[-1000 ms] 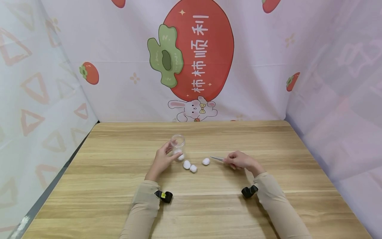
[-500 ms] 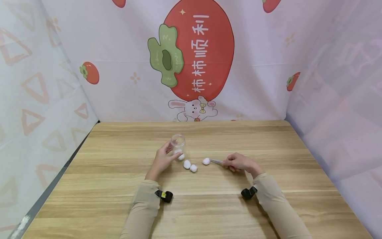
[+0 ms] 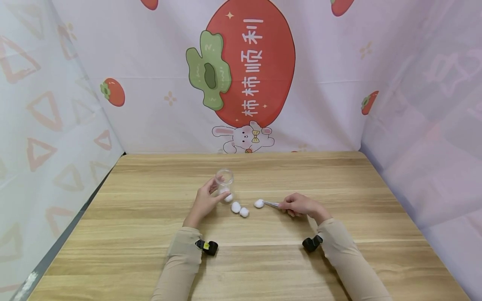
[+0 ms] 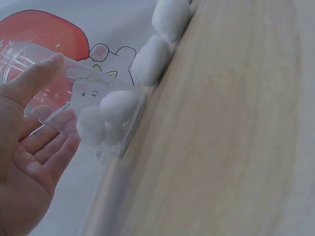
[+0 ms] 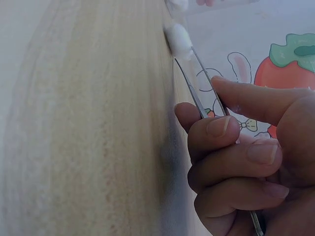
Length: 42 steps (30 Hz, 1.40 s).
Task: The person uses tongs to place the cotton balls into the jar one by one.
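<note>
Tweezers (image 3: 271, 204) in curled right hand (image 3: 299, 205).

Table (image 3: 256, 267): light wood grain, rounded far corners. White cloth (image 3: 150, 50) hangs behind it. Big red persimmon (image 3: 237, 62) printed on that, green leaf (image 3: 208, 71) on its left side, white lettering (image 3: 252, 67) running vertically. Rabbit (image 3: 241, 137) with yellow bow (image 3: 255, 136) printed just below, ears pointing left. Smaller persimmons (image 3: 114, 92) scattered around. Left sheet (image 3: 56, 75): pale, orange-pink triangles. Right sheet (image 3: 425, 121): pinkish, faint print, some creases.
</note>
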Available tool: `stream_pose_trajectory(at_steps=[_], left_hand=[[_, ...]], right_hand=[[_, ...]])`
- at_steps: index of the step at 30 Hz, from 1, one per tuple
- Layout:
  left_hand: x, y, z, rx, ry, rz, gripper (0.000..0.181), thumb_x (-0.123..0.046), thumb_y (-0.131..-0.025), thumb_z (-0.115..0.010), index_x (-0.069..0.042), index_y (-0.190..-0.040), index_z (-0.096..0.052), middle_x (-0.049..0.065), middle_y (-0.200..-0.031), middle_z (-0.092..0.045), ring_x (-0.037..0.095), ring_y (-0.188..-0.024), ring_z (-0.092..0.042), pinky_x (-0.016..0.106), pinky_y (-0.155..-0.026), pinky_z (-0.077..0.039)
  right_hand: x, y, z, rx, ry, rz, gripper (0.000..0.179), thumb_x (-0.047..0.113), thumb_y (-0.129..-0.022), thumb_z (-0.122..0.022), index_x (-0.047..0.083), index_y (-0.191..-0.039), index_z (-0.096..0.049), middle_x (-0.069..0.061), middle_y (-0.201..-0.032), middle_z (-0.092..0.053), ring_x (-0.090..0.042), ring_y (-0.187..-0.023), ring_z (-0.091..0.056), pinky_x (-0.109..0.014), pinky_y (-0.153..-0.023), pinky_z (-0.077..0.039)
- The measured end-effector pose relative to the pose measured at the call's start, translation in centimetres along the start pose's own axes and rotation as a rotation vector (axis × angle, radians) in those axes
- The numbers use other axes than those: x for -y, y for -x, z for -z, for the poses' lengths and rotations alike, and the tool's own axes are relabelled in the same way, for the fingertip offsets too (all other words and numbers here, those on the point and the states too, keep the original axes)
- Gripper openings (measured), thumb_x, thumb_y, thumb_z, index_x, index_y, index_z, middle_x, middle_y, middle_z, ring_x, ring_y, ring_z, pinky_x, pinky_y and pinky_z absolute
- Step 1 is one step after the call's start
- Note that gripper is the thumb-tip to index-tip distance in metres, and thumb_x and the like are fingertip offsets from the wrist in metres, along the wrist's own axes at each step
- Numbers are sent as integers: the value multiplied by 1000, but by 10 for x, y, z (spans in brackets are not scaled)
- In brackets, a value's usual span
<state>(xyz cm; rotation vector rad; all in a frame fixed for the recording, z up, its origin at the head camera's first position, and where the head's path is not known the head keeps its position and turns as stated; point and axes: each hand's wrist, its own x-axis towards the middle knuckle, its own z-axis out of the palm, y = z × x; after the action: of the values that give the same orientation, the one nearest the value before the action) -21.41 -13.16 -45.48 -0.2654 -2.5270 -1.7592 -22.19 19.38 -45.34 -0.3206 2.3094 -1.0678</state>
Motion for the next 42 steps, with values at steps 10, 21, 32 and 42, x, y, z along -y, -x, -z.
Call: stream_pose_trajectory(at_steps=[10,21,32,42], left_hand=[[-23,9,4,19,-5,9,61,-4,-83,-73,10,-136,-44,30,-139,-50,42,-129,-51,46,-117,-42],[16,-5,-1,-13,1,-30,62,-13,-81,-77,3,-134,-50,23,-137,-55,36,-128,-54,40,-114,-46],[17,-5,-1,-18,-9,-23,62,-13,-81,-77,3,-134,-50,21,-137,-56,36,-128,-55,40,-114,-46],[16,-6,-1,-11,13,-26,63,-14,-80,-78,1,-134,-51,22,-137,-56,36,-128,-55,40,-115,-45]], right_hand=[[4,-2,-2,20,6,27,33,25,-98,-55,-3,-80,-60,5,-53,-44,-6,-44,-32,-15,-42,-26],[3,-2,-3,9,-33,11,32,22,-98,-55,-1,-75,-57,6,-52,-42,-7,-48,-34,-15,-44,-26],[7,1,-5,18,-34,-36,33,26,-98,-54,-1,-81,-65,6,-53,-44,-6,-47,-34,-14,-42,-26],[11,-4,-11,12,-6,-14,34,26,-97,-56,-1,-77,-63,6,-51,-44,-4,-44,-33,-14,-42,-25]])
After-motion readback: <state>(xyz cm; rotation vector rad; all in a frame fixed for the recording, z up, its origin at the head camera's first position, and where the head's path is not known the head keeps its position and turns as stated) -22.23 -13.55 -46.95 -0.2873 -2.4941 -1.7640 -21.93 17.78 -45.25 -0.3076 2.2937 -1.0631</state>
